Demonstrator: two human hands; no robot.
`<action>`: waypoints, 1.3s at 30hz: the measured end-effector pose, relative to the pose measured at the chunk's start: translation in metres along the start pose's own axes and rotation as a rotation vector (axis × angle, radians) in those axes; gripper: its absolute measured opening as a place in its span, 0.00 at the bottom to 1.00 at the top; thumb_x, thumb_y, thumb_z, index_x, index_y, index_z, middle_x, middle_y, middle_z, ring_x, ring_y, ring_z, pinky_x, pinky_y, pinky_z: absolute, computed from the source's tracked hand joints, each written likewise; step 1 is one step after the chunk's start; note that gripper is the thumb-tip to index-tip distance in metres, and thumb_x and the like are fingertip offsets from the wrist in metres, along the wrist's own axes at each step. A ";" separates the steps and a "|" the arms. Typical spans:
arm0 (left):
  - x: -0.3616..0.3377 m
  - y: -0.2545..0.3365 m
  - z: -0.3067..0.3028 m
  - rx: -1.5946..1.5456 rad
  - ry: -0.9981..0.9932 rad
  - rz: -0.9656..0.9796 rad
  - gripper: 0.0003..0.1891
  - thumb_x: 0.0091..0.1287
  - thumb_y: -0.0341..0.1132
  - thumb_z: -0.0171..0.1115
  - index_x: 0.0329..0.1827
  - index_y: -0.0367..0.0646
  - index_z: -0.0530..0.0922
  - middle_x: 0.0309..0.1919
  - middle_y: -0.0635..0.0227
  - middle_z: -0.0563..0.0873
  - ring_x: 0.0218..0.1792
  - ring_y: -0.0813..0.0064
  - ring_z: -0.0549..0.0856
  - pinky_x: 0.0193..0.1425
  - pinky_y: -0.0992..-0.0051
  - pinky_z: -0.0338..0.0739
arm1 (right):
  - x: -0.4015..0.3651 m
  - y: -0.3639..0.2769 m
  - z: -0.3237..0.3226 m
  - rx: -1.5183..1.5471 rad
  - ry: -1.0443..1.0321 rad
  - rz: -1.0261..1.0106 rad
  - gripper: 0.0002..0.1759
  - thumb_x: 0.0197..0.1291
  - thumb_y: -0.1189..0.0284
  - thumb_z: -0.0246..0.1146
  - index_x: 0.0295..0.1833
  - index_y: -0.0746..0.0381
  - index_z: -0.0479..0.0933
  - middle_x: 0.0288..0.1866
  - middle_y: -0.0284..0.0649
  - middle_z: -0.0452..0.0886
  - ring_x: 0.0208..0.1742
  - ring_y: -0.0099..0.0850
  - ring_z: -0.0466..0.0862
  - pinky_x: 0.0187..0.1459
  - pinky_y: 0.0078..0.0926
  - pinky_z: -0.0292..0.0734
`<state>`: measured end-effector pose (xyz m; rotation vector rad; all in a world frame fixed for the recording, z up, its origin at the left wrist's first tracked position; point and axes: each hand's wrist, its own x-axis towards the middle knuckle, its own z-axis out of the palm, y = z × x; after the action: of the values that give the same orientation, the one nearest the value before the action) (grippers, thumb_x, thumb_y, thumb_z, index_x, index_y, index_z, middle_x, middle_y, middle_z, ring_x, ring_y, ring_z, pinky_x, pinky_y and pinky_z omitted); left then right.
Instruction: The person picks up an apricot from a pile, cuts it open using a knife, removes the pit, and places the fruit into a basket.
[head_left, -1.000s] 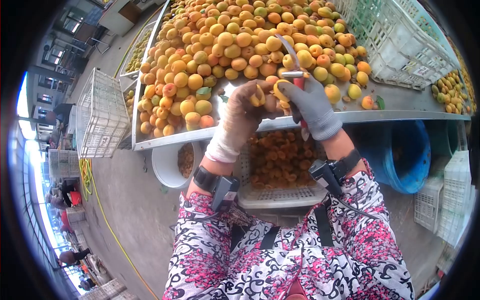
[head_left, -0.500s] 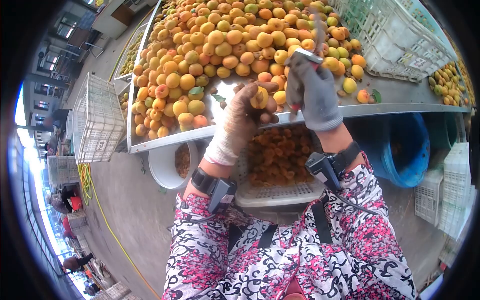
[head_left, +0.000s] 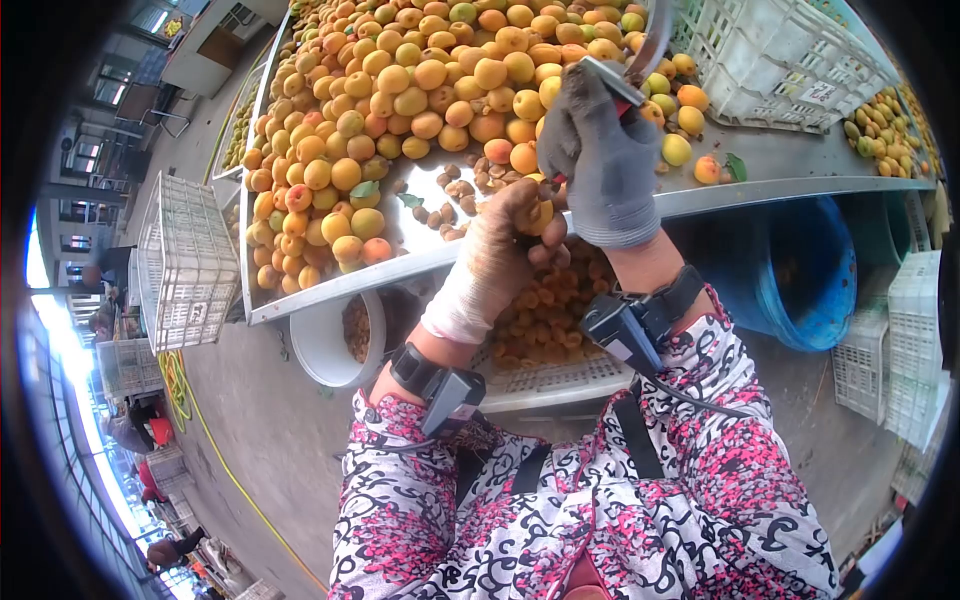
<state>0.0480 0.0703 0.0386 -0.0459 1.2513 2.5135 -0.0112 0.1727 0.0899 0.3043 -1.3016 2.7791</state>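
Note:
My left hand (head_left: 492, 245), in a stained white glove, is closed around an orange apricot (head_left: 541, 218) at the table's front edge. My right hand (head_left: 605, 165), in a grey glove, grips a knife (head_left: 652, 45) with a curved metal blade pointing up and away; red shows on its handle. The right fingertips are close beside the apricot, and whether they touch it is hidden. Brown apricot pits (head_left: 452, 192) lie on the metal table just beyond my left hand. Below both hands, a pale crate (head_left: 560, 388) holds many opened apricots (head_left: 550, 320).
A large heap of apricots (head_left: 400, 90) covers the table's far side. White crates stand on the table (head_left: 780, 70) and at the left (head_left: 190, 260). Under the raised metal edge (head_left: 780, 188) are a white bucket (head_left: 310, 345) and a blue barrel (head_left: 815, 280). A yellow hose (head_left: 235, 480) runs along the floor.
My left hand has turned and dropped a little towards me, and the apricot's cut face shows less. My right hand is closer to it. The view has shifted, uncovering pits on the table.

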 end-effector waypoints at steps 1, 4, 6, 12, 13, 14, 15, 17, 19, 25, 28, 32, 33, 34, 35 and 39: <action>-0.001 -0.001 0.002 0.118 0.058 0.079 0.17 0.67 0.48 0.51 0.42 0.41 0.75 0.21 0.72 0.72 0.19 0.82 0.68 0.34 0.75 0.72 | -0.001 0.004 0.000 0.033 0.000 -0.028 0.07 0.62 0.70 0.64 0.36 0.59 0.74 0.16 0.22 0.67 0.13 0.11 0.64 0.14 0.12 0.57; -0.001 0.000 -0.002 -0.051 0.158 -0.132 0.15 0.68 0.47 0.50 0.38 0.42 0.75 0.17 0.74 0.69 0.17 0.83 0.64 0.29 0.79 0.68 | -0.007 -0.001 0.004 0.072 -0.006 0.078 0.08 0.65 0.68 0.61 0.34 0.58 0.73 0.16 0.23 0.65 0.13 0.12 0.63 0.14 0.13 0.56; -0.001 0.000 -0.007 -0.105 0.097 -0.145 0.15 0.68 0.47 0.50 0.37 0.43 0.74 0.15 0.75 0.67 0.16 0.83 0.63 0.26 0.79 0.65 | -0.002 0.003 -0.004 0.112 0.016 0.117 0.11 0.66 0.65 0.59 0.31 0.57 0.71 0.15 0.23 0.63 0.12 0.14 0.61 0.13 0.15 0.55; -0.002 -0.002 -0.013 -0.363 -0.056 -0.241 0.16 0.68 0.48 0.51 0.34 0.45 0.75 0.12 0.78 0.63 0.13 0.83 0.59 0.21 0.80 0.57 | 0.007 0.005 -0.008 0.304 0.145 0.260 0.23 0.67 0.55 0.55 0.23 0.53 0.60 0.13 0.25 0.53 0.11 0.21 0.54 0.14 0.22 0.53; 0.000 -0.005 -0.015 -0.456 -0.097 -0.256 0.16 0.68 0.48 0.51 0.34 0.45 0.75 0.12 0.78 0.63 0.12 0.83 0.59 0.20 0.80 0.57 | 0.005 0.006 -0.005 0.302 0.148 0.266 0.22 0.67 0.55 0.55 0.23 0.53 0.60 0.13 0.26 0.53 0.11 0.21 0.54 0.14 0.23 0.53; 0.001 -0.002 -0.011 -0.456 -0.095 -0.253 0.16 0.68 0.48 0.51 0.34 0.45 0.75 0.12 0.78 0.63 0.12 0.83 0.59 0.20 0.80 0.57 | 0.004 0.006 -0.002 0.300 0.150 0.271 0.22 0.67 0.55 0.55 0.23 0.53 0.60 0.13 0.26 0.53 0.11 0.21 0.55 0.14 0.23 0.53; 0.002 0.003 -0.006 -0.443 -0.023 -0.246 0.16 0.68 0.49 0.51 0.33 0.45 0.75 0.12 0.77 0.64 0.11 0.83 0.59 0.20 0.80 0.57 | 0.005 0.006 -0.003 0.303 0.151 0.272 0.22 0.67 0.55 0.55 0.23 0.53 0.60 0.13 0.26 0.53 0.11 0.21 0.55 0.14 0.23 0.53; 0.003 0.011 0.004 -0.427 0.049 -0.233 0.16 0.69 0.49 0.51 0.33 0.46 0.75 0.13 0.76 0.66 0.11 0.83 0.59 0.19 0.79 0.57 | 0.011 0.004 -0.007 0.331 0.049 0.165 0.18 0.67 0.58 0.55 0.26 0.54 0.65 0.15 0.26 0.57 0.12 0.19 0.56 0.14 0.21 0.54; 0.005 0.015 0.009 -0.309 0.263 -0.090 0.18 0.70 0.51 0.50 0.37 0.45 0.76 0.14 0.74 0.70 0.11 0.83 0.61 0.20 0.79 0.62 | 0.011 -0.003 -0.014 0.232 -0.020 0.123 0.13 0.66 0.61 0.56 0.31 0.56 0.70 0.15 0.26 0.60 0.12 0.18 0.59 0.14 0.19 0.55; 0.006 0.028 -0.020 -0.031 0.308 0.096 0.22 0.71 0.52 0.51 0.53 0.41 0.73 0.33 0.66 0.81 0.29 0.78 0.77 0.36 0.75 0.77 | -0.012 0.022 -0.011 -0.689 -0.261 0.177 0.18 0.62 0.65 0.61 0.53 0.64 0.77 0.31 0.39 0.83 0.28 0.25 0.84 0.26 0.22 0.77; 0.006 0.028 -0.026 -0.058 0.305 0.177 0.23 0.72 0.48 0.51 0.58 0.37 0.71 0.48 0.61 0.81 0.53 0.71 0.79 0.54 0.73 0.77 | -0.024 0.039 -0.009 -0.967 -0.354 -0.028 0.19 0.59 0.64 0.63 0.53 0.62 0.77 0.33 0.46 0.83 0.36 0.36 0.85 0.36 0.29 0.78; 0.003 0.020 -0.029 0.075 0.389 0.179 0.23 0.71 0.50 0.52 0.56 0.39 0.73 0.41 0.68 0.81 0.41 0.80 0.80 0.48 0.79 0.76 | -0.034 0.045 -0.006 -1.064 -0.311 -0.039 0.16 0.58 0.66 0.62 0.49 0.60 0.75 0.34 0.48 0.81 0.37 0.45 0.83 0.39 0.36 0.77; 0.005 0.016 -0.031 0.078 0.410 0.209 0.23 0.72 0.50 0.50 0.56 0.38 0.73 0.42 0.68 0.81 0.42 0.80 0.80 0.48 0.79 0.76 | -0.036 0.049 -0.007 -1.120 -0.311 -0.091 0.14 0.57 0.67 0.61 0.48 0.59 0.73 0.34 0.48 0.81 0.37 0.47 0.82 0.38 0.38 0.76; 0.006 0.014 -0.033 0.080 0.431 0.238 0.22 0.73 0.49 0.49 0.57 0.38 0.73 0.43 0.68 0.81 0.42 0.80 0.80 0.49 0.78 0.75 | -0.038 0.052 -0.008 -1.120 -0.317 -0.093 0.14 0.57 0.67 0.61 0.48 0.59 0.73 0.34 0.48 0.81 0.37 0.47 0.82 0.38 0.38 0.76; 0.003 0.020 -0.027 0.148 0.460 0.202 0.21 0.74 0.47 0.46 0.55 0.38 0.75 0.44 0.67 0.81 0.43 0.79 0.80 0.51 0.78 0.74 | -0.039 0.054 -0.007 -1.107 -0.304 -0.107 0.15 0.56 0.67 0.61 0.48 0.59 0.73 0.34 0.48 0.80 0.37 0.48 0.82 0.39 0.39 0.76; 0.003 0.016 -0.039 0.362 0.412 0.311 0.21 0.74 0.47 0.45 0.54 0.38 0.75 0.45 0.65 0.81 0.45 0.77 0.79 0.54 0.76 0.73 | -0.034 0.049 -0.003 -1.124 -0.274 0.079 0.17 0.54 0.66 0.63 0.47 0.60 0.71 0.35 0.50 0.80 0.39 0.48 0.81 0.40 0.40 0.75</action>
<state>0.0359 0.0321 0.0263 -0.3194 2.0003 2.5647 0.0149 0.1451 0.0444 0.5323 -2.6546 1.6387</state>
